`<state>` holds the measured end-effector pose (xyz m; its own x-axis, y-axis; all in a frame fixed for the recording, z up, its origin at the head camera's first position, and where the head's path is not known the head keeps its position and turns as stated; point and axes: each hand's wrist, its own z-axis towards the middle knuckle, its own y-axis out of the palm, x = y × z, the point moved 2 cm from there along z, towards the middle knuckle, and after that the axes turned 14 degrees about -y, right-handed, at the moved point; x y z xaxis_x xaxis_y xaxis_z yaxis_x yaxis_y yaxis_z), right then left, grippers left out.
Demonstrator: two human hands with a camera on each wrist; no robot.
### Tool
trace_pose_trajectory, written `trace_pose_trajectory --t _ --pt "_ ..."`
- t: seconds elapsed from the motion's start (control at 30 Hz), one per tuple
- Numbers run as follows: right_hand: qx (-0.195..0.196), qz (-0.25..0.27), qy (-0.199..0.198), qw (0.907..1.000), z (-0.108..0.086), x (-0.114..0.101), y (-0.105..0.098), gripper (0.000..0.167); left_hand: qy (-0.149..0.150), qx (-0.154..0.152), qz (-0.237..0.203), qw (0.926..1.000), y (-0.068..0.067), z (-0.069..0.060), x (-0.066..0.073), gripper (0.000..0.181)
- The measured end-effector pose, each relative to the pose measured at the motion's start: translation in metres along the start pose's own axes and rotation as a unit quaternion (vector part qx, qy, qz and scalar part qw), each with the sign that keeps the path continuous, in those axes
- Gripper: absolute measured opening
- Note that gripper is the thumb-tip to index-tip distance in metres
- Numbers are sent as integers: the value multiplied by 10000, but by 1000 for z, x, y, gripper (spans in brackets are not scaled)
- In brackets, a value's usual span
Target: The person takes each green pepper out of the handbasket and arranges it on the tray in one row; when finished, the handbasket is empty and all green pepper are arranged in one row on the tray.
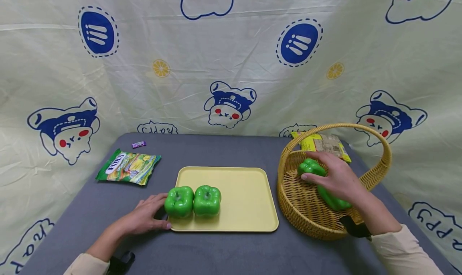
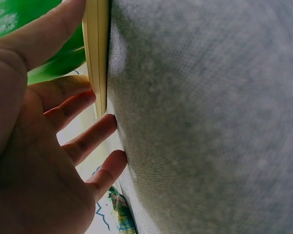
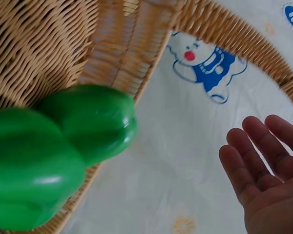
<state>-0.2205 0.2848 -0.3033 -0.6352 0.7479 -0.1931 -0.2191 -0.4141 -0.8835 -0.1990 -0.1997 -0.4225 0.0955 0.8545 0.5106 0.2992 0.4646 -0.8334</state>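
Two green bell peppers, a left one (image 1: 179, 201) and a right one (image 1: 207, 201), stand side by side on the left part of a pale yellow tray (image 1: 247, 199). My left hand (image 1: 146, 215) is at the tray's left edge, fingers spread and touching its rim in the left wrist view. My right hand (image 1: 341, 176) is over a wicker basket (image 1: 301, 201). From the head, a green pepper (image 1: 310, 167) shows between its thumb and fingers, and another pepper (image 1: 333, 199) lies below. In the right wrist view the hand (image 3: 271, 180) is apart from the peppers (image 3: 34, 170), fingers extended.
The basket's tall arched handle (image 1: 384, 154) rises beside my right forearm. A yellow bag (image 1: 326, 144) lies behind the basket. At the back left are a green snack packet (image 1: 128, 166) and a small purple wrapper (image 1: 138, 144). A printed curtain (image 1: 231, 58) hangs behind the grey table.
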Motion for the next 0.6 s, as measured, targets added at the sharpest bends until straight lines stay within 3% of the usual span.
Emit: trace_pose_trajectory --t 0.3,0.6 --pt "-331 358 534 9974 2 28 -2 69 67 -27 -35 10000 -1 -1 1 81" --pt "-662 319 878 9934 0 50 -2 79 123 -1 -1 9999 -2 -2 2 81"
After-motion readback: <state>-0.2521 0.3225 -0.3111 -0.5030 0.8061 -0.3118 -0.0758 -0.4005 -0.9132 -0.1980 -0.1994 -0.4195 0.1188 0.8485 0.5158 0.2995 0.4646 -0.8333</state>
